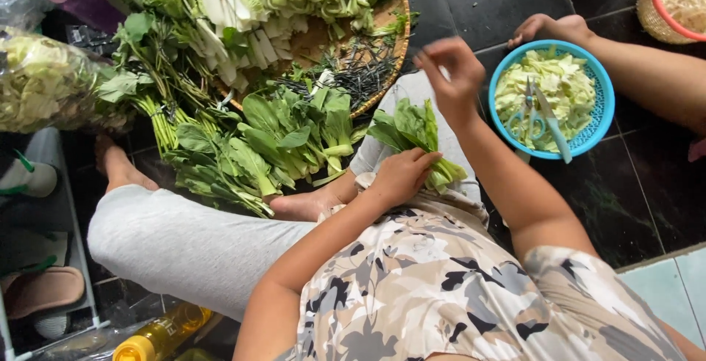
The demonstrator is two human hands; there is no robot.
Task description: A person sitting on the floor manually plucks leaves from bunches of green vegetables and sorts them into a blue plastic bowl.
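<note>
Left hand [401, 176] was closed around a bunch of leafy greens [412, 129] on the lap. Right hand [450, 74] hovered above it, fingers loosely pinched, holding nothing I could see. Woven tray [388, 30] of greens sat ahead; blue bowl [599, 122] with scissors [540, 115] to the right.

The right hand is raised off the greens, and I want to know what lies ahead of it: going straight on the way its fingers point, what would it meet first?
Probably the round woven tray: the right hand points up and left toward its rim, though depth is unclear.
</note>
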